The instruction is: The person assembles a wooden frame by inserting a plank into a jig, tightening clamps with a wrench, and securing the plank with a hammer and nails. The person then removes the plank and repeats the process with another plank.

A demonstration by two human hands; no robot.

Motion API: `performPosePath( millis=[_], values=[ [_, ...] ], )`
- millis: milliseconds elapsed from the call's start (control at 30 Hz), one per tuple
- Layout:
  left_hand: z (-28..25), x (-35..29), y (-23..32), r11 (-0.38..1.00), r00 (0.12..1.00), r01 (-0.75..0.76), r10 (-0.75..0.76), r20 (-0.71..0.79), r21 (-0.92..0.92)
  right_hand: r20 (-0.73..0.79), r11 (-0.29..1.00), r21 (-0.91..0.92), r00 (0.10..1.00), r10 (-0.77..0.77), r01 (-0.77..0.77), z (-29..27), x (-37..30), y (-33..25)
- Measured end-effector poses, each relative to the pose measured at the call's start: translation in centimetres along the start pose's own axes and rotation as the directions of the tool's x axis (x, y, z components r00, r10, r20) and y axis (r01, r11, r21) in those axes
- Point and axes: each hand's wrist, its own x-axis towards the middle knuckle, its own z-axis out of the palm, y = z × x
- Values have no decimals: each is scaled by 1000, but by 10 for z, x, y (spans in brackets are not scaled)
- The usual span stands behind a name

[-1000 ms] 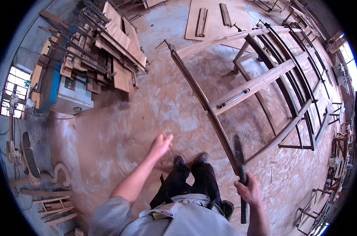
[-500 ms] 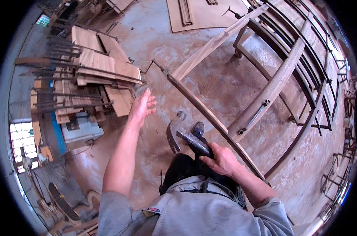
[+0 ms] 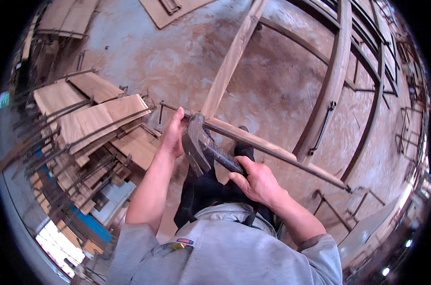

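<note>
My right hand (image 3: 262,183) is closed round the dark handle of a claw hammer (image 3: 194,142). The hammer's head is up and to the left, over the near corner of a wooden frame (image 3: 234,52). A long metal bar clamp (image 3: 277,155) runs along the frame's near rail, its screw end to the left. My left hand (image 3: 172,137) is beside the hammer head and the clamp's screw end. One digit points upward; the other fingers are mostly hidden behind the head, so their grip does not show.
A wrench (image 3: 323,128) lies on a curved frame member at the right. To the left stands a stack of clamped wooden panels (image 3: 87,123). A flat board (image 3: 165,13) lies on the floor (image 3: 144,52) at the far side. Metal racks (image 3: 408,130) line the right edge.
The hammer has risen to the frame's near corner. My left hand has come up beside the clamp's screw end. The view has shifted, bringing the frame closer to my hands.
</note>
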Motion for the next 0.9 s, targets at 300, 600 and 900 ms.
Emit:
performPosePath(
  millis=[300,600,900],
  values=[
    [-3,13,6,998,997,55,-57,57,31,-19,954,109,959,281,-278,32,3,-32],
    [-12,25,13,999,989,40,-42,145,17,-103,986,117,985,135,-123,44,-2,-33],
    [-19,33,8,985,1000,-6,9,-14,170,-150,988,91,980,134,-122,40,-20,-6]
  ],
)
